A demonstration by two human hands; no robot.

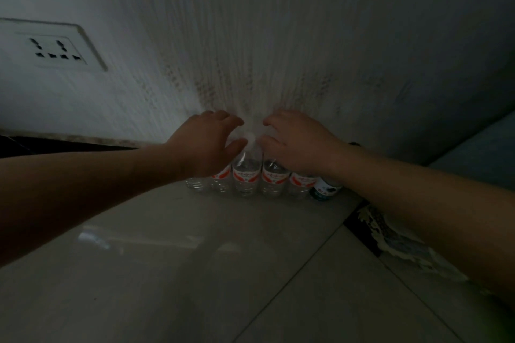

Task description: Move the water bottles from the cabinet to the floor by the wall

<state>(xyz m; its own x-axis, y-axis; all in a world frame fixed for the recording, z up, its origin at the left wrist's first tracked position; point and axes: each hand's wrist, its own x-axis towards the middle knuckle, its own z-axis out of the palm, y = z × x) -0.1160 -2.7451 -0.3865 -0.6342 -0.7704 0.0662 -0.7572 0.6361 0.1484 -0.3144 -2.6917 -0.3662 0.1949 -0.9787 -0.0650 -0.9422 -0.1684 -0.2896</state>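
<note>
Several clear water bottles (247,175) with red-and-white labels stand upright in a row on the tiled floor (195,273), tight against the wall (278,50). At the row's right end stands one bottle with a dark green label (324,189). My left hand (204,145) hovers over the tops of the left bottles, fingers curled and apart. My right hand (295,140) is over the tops of the right bottles, fingers spread. The bottle caps are hidden under both hands, so contact cannot be judged. The cabinet is out of view.
A white wall socket (54,49) sits at the upper left. A dark skirting strip (69,142) runs along the wall's base at left. A damaged, peeling edge (390,237) lies on the floor at right, with a bluish surface (479,153) beyond it.
</note>
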